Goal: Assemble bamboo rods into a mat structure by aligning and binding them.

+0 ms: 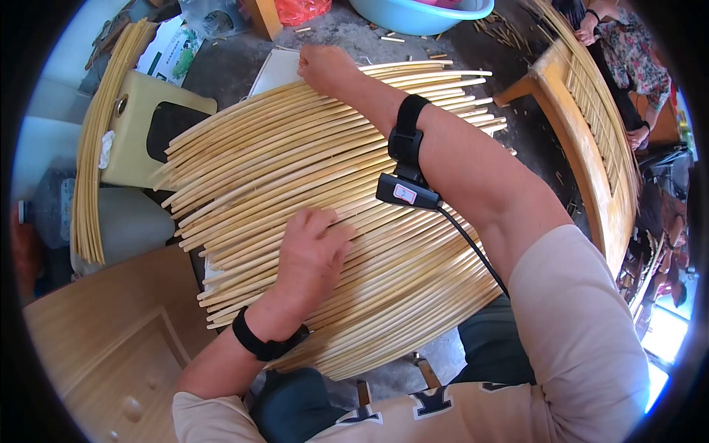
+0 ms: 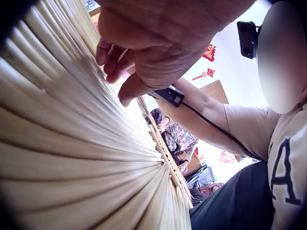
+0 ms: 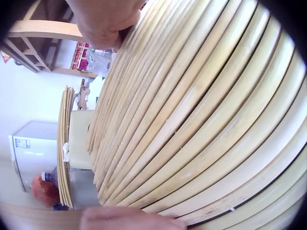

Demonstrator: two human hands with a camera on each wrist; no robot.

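Many pale, slender wooden sticks lie side by side in a wide, layered mat before the person. The left hand is over the middle of the mat, its fingers loosely bent and fingertips right at the sticks; the left wrist view shows this hand with nothing gripped. At the far edge of the mat is the right hand, its fingers curled down by the outermost sticks. In the right wrist view the right hand hides its own fingertips, and I cannot tell whether it grips a stick.
A bundle of similar sticks lies across a beige stool at the left. Behind are a blue basin and a white board. On the right, a wooden bench carries more sticks, near another person. A wooden panel is lower left.
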